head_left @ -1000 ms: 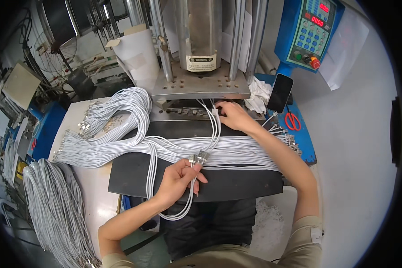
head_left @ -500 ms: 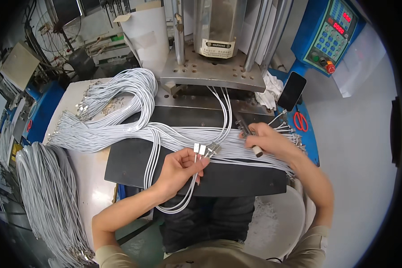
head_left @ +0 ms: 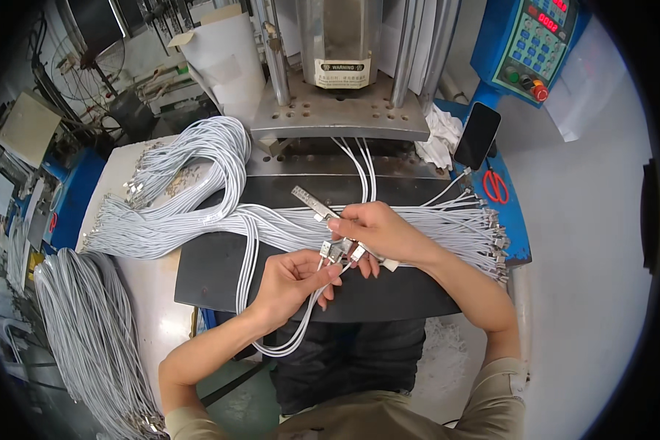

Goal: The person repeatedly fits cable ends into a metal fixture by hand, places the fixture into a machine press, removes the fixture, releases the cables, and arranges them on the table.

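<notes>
My left hand (head_left: 290, 290) pinches the ends of several white cables between thumb and fingers, their square metal connectors (head_left: 334, 253) pointing up. From it the cables loop down below the front edge of the black board (head_left: 209, 275). My right hand (head_left: 385, 231) is closed around a narrow metal bar tool (head_left: 312, 203) with perforated-looking marks; its pale handle end pokes out below the palm. Those right fingers also meet a connector (head_left: 358, 252) beside my left fingertips; whether they grip it is unclear. Behind both hands a thick bundle of white cables (head_left: 447, 229) lies across the board.
A press with a steel plate (head_left: 337, 121) stands ahead, cables running out beneath it. At right are a blue control box (head_left: 532, 51), a phone (head_left: 478, 136) and red-handled scissors (head_left: 496, 187). Grey cables (head_left: 92, 323) hang at left; a coiled white bundle (head_left: 231, 154) lies behind.
My right hand has moved left with the bar tool, from over the cable bundle to the connectors at my left hand. The tool's metal end now points up and left. The view has shifted slightly.
</notes>
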`<state>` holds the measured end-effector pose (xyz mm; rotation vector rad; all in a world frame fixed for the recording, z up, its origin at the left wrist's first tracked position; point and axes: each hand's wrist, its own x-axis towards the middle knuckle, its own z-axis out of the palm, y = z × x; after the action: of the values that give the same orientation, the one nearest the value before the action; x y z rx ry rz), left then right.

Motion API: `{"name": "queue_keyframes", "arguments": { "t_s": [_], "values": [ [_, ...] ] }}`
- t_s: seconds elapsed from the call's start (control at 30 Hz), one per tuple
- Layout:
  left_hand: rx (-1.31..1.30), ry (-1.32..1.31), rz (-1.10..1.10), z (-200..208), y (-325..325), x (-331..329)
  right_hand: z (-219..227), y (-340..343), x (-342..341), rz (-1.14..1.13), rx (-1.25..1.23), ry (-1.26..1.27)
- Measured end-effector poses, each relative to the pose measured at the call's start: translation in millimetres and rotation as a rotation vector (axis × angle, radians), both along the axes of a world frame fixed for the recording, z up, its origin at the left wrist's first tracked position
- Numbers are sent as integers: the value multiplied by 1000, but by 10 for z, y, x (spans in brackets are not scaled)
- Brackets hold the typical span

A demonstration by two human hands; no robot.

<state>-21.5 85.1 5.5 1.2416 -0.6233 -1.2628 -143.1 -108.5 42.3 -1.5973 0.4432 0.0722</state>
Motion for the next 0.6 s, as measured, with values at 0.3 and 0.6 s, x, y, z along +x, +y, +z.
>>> {"name": "queue_keyframes", "arguments": {
  "t_s": [0.3, 0.6],
  "values": [
    [53, -88, -39, 34, 10, 3, 12, -21, -204, 23, 18, 8],
    [28, -71, -69, 34, 8, 0, -44, 31, -192, -6, 118, -50]
  ]
}}
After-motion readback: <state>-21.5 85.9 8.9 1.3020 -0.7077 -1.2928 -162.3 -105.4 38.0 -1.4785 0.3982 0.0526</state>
